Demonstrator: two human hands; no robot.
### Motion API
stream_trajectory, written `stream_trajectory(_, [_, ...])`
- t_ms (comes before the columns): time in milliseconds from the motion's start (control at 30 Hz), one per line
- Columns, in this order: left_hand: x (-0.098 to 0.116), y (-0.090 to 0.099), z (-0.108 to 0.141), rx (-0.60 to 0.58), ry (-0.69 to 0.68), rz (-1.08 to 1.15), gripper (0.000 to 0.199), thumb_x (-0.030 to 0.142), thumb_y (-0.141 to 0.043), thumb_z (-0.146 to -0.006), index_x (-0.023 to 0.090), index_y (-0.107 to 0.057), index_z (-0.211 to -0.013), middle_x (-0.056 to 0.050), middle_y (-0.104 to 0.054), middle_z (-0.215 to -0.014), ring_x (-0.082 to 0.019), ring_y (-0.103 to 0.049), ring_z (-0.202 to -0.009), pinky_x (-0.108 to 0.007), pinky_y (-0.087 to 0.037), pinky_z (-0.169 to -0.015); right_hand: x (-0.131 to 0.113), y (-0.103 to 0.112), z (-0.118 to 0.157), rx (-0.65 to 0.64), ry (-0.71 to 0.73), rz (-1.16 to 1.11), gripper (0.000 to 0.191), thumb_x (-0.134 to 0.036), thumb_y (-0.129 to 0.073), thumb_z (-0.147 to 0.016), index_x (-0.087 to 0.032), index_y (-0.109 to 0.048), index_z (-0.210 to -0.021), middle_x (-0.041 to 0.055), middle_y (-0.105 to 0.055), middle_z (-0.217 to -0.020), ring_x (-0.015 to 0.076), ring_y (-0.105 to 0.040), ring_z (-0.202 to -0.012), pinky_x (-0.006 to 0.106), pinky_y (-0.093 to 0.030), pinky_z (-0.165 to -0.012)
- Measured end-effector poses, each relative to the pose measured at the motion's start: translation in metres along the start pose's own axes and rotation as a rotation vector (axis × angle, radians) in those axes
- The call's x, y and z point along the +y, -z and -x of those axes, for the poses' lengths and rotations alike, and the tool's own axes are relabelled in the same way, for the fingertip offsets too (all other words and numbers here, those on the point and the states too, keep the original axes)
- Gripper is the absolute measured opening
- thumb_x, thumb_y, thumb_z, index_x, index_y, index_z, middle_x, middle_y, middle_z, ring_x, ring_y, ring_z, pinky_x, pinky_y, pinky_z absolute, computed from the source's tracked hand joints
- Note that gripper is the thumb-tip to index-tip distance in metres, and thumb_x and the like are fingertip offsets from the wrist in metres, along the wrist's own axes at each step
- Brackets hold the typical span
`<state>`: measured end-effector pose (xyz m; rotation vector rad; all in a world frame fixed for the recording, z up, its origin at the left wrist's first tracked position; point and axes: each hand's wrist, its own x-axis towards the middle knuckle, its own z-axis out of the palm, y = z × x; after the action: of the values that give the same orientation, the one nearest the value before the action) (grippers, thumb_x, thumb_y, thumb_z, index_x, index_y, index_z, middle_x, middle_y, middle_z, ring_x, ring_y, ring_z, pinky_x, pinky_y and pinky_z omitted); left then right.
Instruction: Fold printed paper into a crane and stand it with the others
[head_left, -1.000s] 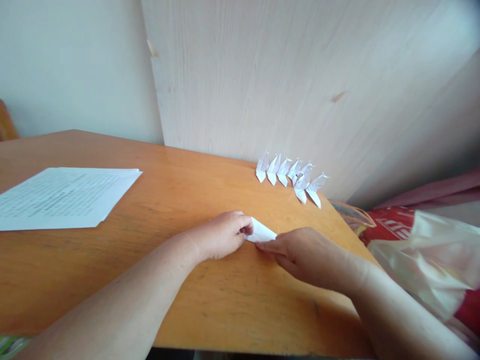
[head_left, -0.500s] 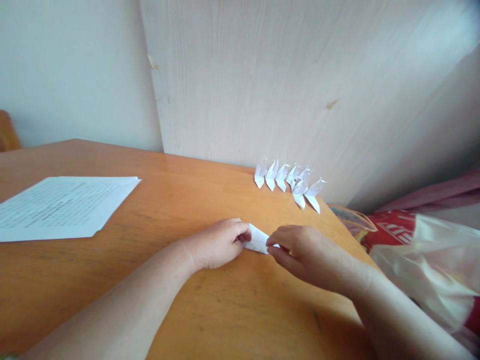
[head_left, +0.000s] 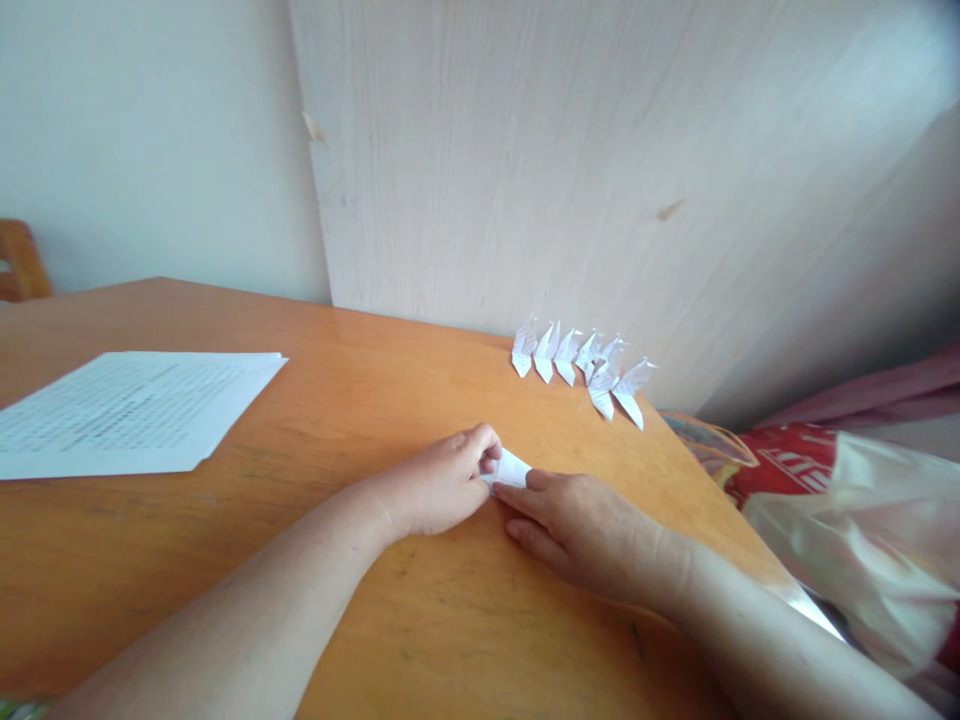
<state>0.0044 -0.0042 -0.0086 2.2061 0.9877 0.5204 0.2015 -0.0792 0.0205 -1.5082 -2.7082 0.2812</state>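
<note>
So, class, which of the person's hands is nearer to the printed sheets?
Left. The left hand is to the right of the printed sheets, apart from them; the right hand is farther right, beyond the left hand.

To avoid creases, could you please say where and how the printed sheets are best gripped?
Probably pinch the printed sheets by their right edge, coming from the right: they lie flat on the table, that edge nearest the left hand.
</note>
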Motion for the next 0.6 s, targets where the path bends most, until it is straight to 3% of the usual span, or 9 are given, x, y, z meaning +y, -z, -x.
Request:
stream_trajectory(167, [-0.005,0.007,-0.005,0.133,-0.004,-0.001,0.017,0.012,-0.042,-0.083,0.023,-0.051,-0.094,-0.002,-0.062,-0.096,-0.019,-0.058,-0.088,-0.032,-0.048,-0.078,0.001,0.001,0.0,0.012,0.0,0.008,0.025,-0.035,-0.046,-0.099,-0.022,-0.066,-0.109,0.0052,-0.067,-0.091,0.0182,-0.061,-0.077,0.03,-0.039,-0.07])
stream_trajectory(300, [-0.011,0.01,-0.007,0.277,-0.006,-0.174,0.015,0.029,-0.043,-0.094,0.022,-0.053,-0.103,-0.007,-0.062,-0.11,-0.024,-0.058,-0.105,-0.041,-0.047,-0.093,0.003,0.002,0.001,0.009,0.015,-0.003,0.026,-0.034,-0.047,-0.099,-0.023,-0.065,-0.114,0.005,-0.068,-0.093,0.0184,-0.061,-0.078,0.03,-0.04,-0.071])
stream_trajectory(433, [-0.015,0.005,-0.004,0.198,0.04,-0.401,0.047,0.048,-0.053,-0.09,0.02,-0.05,-0.127,-0.014,-0.054,-0.137,-0.032,-0.045,-0.132,-0.049,-0.034,-0.11,0.003,0.003,0.001,0.007,0.028,-0.021,0.028,-0.032,-0.047,-0.099,-0.023,-0.065,-0.118,0.0059,-0.069,-0.096,0.0193,-0.062,-0.083,0.03,-0.042,-0.074])
stream_trajectory(600, [-0.021,0.003,-0.003,0.092,0.137,-0.506,0.082,0.062,-0.055,-0.084,0.019,-0.033,-0.15,-0.013,-0.025,-0.163,-0.037,-0.008,-0.152,-0.061,-0.011,-0.119,0.002,0.003,0.001,0.01,0.012,-0.039,0.03,-0.03,-0.048,-0.098,-0.024,-0.066,-0.121,0.0065,-0.07,-0.099,0.0204,-0.063,-0.086,0.031,-0.043,-0.078])
